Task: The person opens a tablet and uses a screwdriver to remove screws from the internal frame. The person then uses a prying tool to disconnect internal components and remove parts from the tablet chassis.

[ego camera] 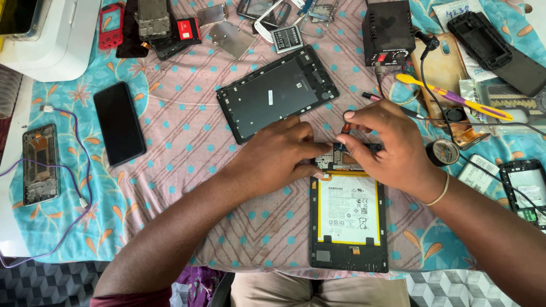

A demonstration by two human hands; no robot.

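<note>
An opened tablet [348, 223] lies on the patterned cloth in front of me, back cover off, showing a white battery with a yellow edge and a circuit board at its top. My left hand [278, 154] rests on the upper left of the board, fingers pressing down. My right hand [382, 143] hovers over the upper right of the board, pinching a small red-tipped tool [346, 128] between thumb and fingers. The tablet's black back cover [276, 93] lies just beyond the hands.
A black phone [119, 123] and a phone frame [40, 165] with a purple cable lie at the left. Phone parts, a black box [388, 31], a purple-yellow brush [455, 98], a tape roll [443, 152] and black wires crowd the far and right sides.
</note>
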